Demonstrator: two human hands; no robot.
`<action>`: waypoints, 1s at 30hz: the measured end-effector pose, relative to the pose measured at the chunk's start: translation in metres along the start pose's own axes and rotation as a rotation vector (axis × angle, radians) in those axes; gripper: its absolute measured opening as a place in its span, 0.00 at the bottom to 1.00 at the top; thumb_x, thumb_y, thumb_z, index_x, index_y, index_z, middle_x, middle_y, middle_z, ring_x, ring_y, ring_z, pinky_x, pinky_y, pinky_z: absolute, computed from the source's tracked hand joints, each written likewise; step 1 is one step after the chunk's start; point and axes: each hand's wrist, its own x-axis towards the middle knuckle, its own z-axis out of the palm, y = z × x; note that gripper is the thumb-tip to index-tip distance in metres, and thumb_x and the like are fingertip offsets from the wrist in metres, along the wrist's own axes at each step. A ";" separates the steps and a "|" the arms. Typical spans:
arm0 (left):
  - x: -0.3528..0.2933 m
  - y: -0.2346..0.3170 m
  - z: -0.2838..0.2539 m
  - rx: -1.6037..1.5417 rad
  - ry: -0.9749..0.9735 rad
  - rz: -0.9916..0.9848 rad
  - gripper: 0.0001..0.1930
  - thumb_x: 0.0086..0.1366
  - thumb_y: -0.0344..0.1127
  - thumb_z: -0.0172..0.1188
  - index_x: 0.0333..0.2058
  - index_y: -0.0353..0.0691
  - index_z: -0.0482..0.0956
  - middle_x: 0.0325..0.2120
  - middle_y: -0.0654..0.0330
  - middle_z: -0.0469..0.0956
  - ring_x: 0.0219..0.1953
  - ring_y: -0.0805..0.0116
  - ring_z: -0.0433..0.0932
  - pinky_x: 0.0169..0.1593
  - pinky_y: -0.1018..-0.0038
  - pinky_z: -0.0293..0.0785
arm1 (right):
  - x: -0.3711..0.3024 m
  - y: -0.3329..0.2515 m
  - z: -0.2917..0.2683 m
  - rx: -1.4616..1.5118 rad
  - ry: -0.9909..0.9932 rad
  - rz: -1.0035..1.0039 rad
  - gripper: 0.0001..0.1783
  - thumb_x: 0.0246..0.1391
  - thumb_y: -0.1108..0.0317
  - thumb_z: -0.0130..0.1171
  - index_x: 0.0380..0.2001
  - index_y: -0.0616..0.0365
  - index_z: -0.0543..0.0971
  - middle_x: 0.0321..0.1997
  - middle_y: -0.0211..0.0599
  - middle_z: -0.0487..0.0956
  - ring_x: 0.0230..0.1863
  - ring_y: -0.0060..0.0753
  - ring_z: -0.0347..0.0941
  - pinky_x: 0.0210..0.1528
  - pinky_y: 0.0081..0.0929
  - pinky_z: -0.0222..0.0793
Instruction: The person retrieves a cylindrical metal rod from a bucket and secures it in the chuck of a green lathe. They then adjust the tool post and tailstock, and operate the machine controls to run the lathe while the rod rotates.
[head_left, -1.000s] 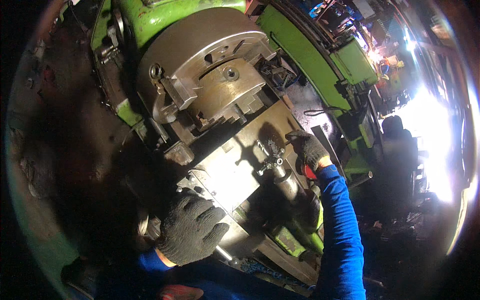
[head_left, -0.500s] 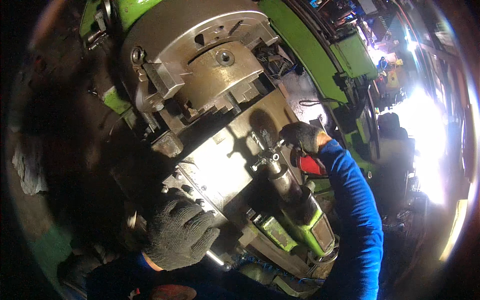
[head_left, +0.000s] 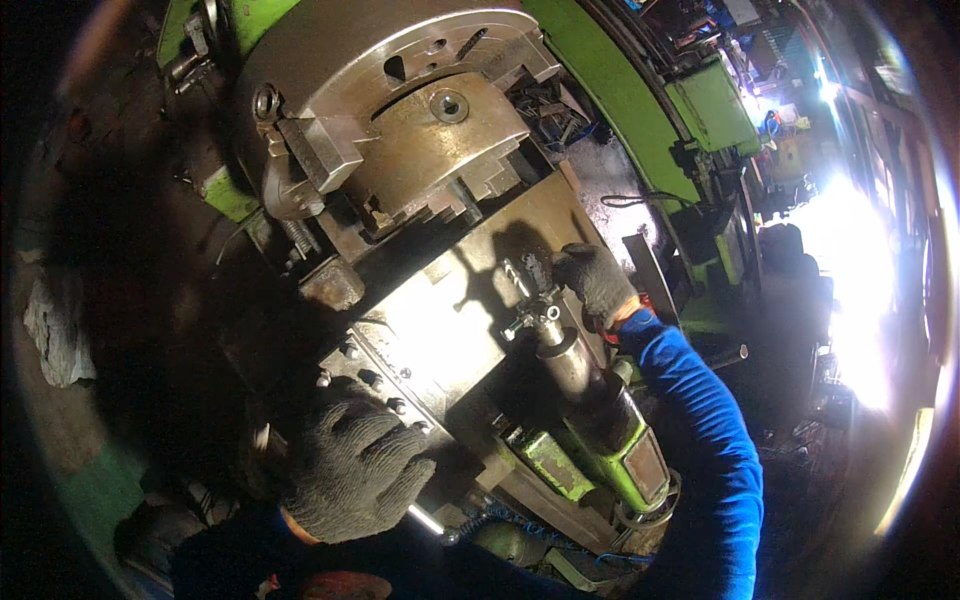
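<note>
My left hand (head_left: pixel 360 465), in a dark grey knit glove, hovers or rests at the lower left beside a row of bolts (head_left: pixel 385 390) on the lathe carriage; its fingers are loosely bent and slightly apart. A shiny lever (head_left: pixel 428 520) comes out from beneath it. My right hand (head_left: pixel 597 285), gloved too, is closed just right of a drill chuck (head_left: pixel 540 312) that carries a twist drill (head_left: pixel 516 278). What its fingers hold is hidden. A red object (head_left: pixel 646 304) shows partly behind this hand. The chuck sits on the tailstock quill (head_left: pixel 570 365).
A large lathe chuck (head_left: pixel 450 150) with stepped jaws fills the top. Below it lies a brightly lit metal plate (head_left: pixel 450 320). The green tailstock (head_left: pixel 625 455) stands at lower right. Metal chips (head_left: pixel 550 110) lie by the green lathe bed (head_left: pixel 625 130). Strong glare comes from the right.
My right hand has turned and shifted slightly down beside the drill chuck, and its forearm has swung left. The red object is now mostly hidden. My left hand stays nearly in place.
</note>
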 end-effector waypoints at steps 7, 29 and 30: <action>0.006 0.003 -0.017 0.024 -0.056 0.006 0.15 0.57 0.39 0.76 0.43 0.45 0.92 0.46 0.55 0.86 0.53 0.48 0.82 0.61 0.43 0.79 | 0.005 -0.054 -0.017 1.142 0.203 0.688 0.23 0.74 0.49 0.67 0.40 0.62 0.88 0.36 0.27 0.86 0.39 0.22 0.78 0.43 0.30 0.74; -0.001 0.004 -0.005 0.137 0.070 0.117 0.10 0.63 0.39 0.71 0.42 0.45 0.88 0.48 0.59 0.85 0.53 0.54 0.83 0.61 0.44 0.77 | -0.012 0.002 -0.020 1.022 -0.013 0.424 0.23 0.71 0.56 0.74 0.57 0.63 0.87 0.53 0.33 0.88 0.52 0.29 0.82 0.55 0.29 0.78; -0.001 0.006 -0.003 0.126 0.082 0.106 0.10 0.61 0.38 0.71 0.41 0.45 0.88 0.49 0.59 0.86 0.53 0.53 0.84 0.61 0.43 0.78 | -0.010 -0.005 -0.027 1.000 -0.020 0.409 0.23 0.70 0.56 0.75 0.57 0.63 0.87 0.53 0.33 0.88 0.53 0.29 0.83 0.57 0.30 0.77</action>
